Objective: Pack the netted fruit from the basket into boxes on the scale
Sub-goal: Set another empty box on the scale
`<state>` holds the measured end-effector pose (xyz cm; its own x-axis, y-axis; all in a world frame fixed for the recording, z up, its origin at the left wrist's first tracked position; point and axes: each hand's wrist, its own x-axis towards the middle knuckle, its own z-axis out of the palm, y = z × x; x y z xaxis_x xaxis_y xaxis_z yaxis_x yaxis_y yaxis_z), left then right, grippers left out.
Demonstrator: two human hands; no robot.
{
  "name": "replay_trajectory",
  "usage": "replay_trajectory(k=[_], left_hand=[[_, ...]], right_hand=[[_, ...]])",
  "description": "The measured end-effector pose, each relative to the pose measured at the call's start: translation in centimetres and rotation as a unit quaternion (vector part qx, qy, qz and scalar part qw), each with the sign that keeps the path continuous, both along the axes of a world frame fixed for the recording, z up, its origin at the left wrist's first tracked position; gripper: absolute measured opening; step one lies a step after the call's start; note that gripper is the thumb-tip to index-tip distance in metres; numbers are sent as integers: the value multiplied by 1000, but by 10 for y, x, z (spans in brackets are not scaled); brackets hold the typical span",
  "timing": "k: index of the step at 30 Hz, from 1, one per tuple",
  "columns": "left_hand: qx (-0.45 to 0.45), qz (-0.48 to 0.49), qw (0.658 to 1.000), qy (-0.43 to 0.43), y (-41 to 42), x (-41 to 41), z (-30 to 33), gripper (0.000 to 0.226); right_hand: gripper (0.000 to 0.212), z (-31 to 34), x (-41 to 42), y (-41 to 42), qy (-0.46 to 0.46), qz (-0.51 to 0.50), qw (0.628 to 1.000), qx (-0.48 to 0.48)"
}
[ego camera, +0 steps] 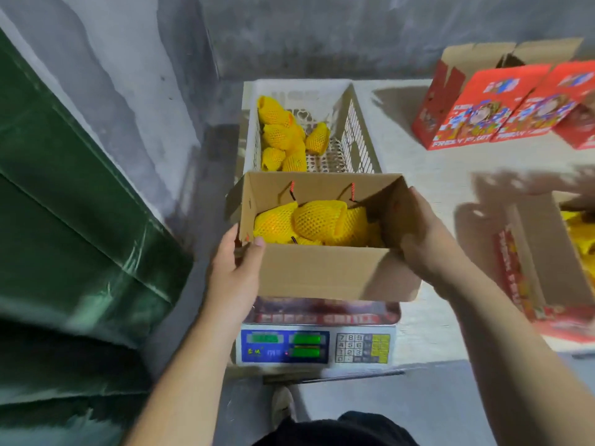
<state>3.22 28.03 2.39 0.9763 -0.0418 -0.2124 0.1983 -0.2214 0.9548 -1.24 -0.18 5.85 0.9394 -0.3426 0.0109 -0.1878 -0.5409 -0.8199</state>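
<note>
Open brown corrugated cardboard box (325, 272) on the grey digital scale (317, 347).
Left hand (236, 265) and right hand (421, 239) grip its side walls; yellow foam-netted fruit (309, 225) fills it, more in the far white perforated plastic basket (354, 136).

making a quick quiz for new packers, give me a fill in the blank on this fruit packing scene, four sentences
1. The open box held by both hands sits on the ____.
2. The netted fruit in the box is ____ in colour.
3. The white basket stands ____ the box, farther from the person.
4. The left hand and right hand grip the box's ____ ends.

Missing words: scale; yellow; behind; opposite
</note>
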Motion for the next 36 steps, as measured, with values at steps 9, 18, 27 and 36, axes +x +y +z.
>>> replay_trajectory(k=[9,18,27,36], left_hand=[[38,24,999,22,22,-22,12,29],[17,49,999,-9,39,-103,5,27],[-11,51,998,-20,52,-122,15,25],[-114,73,983,-126,55,-83,23,24]], right_hand=[[64,6,-28,8,68,-86,994,23],[56,-19,-101,80,-49,70,990,-111],[49,-6,-104,97,-52,95,988,-110],[50,5,-80,95,-76,50,989,-120]])
